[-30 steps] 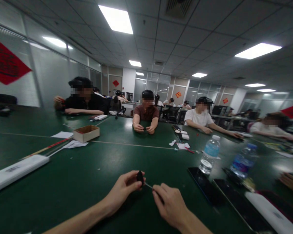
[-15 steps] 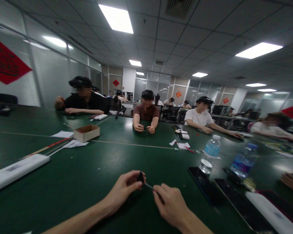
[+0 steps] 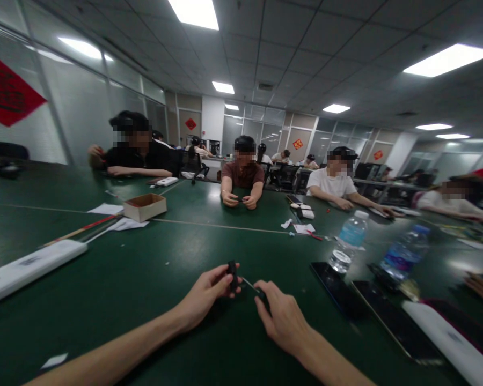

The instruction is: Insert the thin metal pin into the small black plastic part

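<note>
head view, landmark: the light-blue-labelled water bottle [image 3: 348, 241]. the small black piece [image 3: 232, 272] is up off the green table [image 3: 185, 246], left of the bottle and nearer the wearer. left hand [image 3: 205, 291] pinches it between thumb and fingers — presumably to keep it steady and its working side turned right. right hand [image 3: 284, 315] closes its fingertips round a thin metal-shafted tool [image 3: 250, 284], likely a screwdriver, also left of and nearer than the bottle. shaft slants toward the piece, a fingertip grip that looks chosen for fine aim. whether the tip touches — cannot tell, too small.

a dark phone [image 3: 338, 289] lies flat just in front of the bottle; a blue-capped bottle [image 3: 404, 254] stands to its right. open cardboard box [image 3: 148, 209], well left of the bottle and farther off — probably parked there to leave elbow room.
</note>
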{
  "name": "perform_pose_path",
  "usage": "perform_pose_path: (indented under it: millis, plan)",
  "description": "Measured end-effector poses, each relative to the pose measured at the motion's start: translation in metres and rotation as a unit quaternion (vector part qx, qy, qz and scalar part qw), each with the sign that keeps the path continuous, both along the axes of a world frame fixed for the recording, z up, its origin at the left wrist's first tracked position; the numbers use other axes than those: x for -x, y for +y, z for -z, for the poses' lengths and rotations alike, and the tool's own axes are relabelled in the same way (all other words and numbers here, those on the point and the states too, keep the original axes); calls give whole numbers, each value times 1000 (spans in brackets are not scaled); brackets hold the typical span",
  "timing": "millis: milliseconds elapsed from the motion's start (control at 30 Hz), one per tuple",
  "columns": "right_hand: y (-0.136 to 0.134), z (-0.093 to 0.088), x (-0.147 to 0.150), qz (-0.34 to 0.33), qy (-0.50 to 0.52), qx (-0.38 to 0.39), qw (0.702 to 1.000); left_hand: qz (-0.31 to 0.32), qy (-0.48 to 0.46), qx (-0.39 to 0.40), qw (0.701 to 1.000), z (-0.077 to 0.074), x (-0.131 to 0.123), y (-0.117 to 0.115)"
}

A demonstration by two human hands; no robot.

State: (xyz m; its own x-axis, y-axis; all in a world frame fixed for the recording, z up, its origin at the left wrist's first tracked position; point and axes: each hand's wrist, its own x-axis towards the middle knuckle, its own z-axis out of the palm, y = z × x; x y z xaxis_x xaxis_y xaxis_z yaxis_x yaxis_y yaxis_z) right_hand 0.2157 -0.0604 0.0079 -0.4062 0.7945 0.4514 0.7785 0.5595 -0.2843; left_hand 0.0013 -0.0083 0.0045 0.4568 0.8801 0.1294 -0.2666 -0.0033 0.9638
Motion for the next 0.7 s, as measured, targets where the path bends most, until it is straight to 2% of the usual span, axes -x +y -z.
perform_pose_path:
  millis: [267,700]
  plan:
    - [-1,-4,1,18,-56,2,998,-13,-9,3,1000,0,1,1]
    - [-1,0,2,29,-39,11,999,-12,-27,31,999,-1,2,2]
